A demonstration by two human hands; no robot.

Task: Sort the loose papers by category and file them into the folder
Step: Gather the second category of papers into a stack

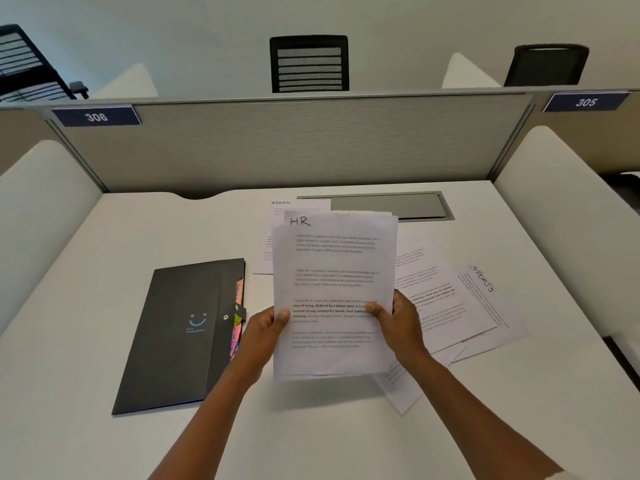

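Observation:
A small stack of white sheets headed "HR" point(332, 271) is held up above the desk. My left hand point(266, 330) grips its left edge, thumb on the front. My right hand point(398, 320) grips its right edge the same way. A dark grey folder point(173, 337) with a smiley logo lies shut on the desk at left, coloured tabs point(237, 327) poking from its right side. A sheet headed "ADMIN" point(298, 206) lies behind the held stack. Loose sheets spread to the right, one headed "SPORTS" point(485, 296).
The white desk point(86, 271) is walled by a grey partition point(294, 147) at the back and white side panels. A grey cable-tray lid point(391, 205) sits at the back of the desk. Black office chairs point(309, 64) stand beyond the partition.

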